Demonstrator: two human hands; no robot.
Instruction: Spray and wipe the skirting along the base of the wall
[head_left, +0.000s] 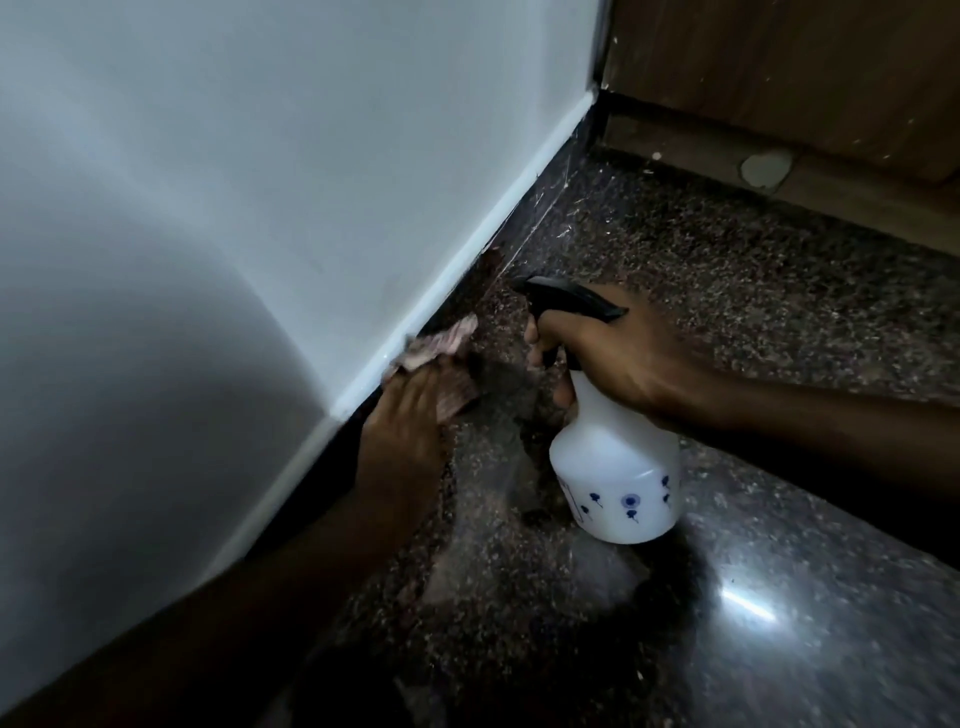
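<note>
While your left hand (402, 415) presses the cloth (441, 358) flat against the skirting (467, 291), your right hand (618, 353) holds the bottle (615, 467) just beside it, out on the floor (727, 249) side. The left grip is a flat press rather than a pinch: fingers lie together over the cloth, pinning it to the dark strip under the white wall (234, 182). The right grip is clamped round the bottle's neck below the black trigger head (566, 299); the bottle's base seems to rest on the floor, though you cannot be sure of that from here.

Take the skirting as your landmark. It runs as one long dark band from near your left forearm up and away to the far corner by the wooden panel (779, 67). That long axis is what the next move turns on: the cloth sits on it partway along, and the untouched stretch lies ahead of your left fingertips, toward the corner, where cobweb strands (550, 197) show against it. The nozzle points the same way, at the skirting just past the cloth.

Your left hand is the nearer one to the skirting and already touches it, so the wipe likely belongs to it, sliding along the band rather than across. The right hand stands a little off the skirting, placed to spray ahead.
</note>
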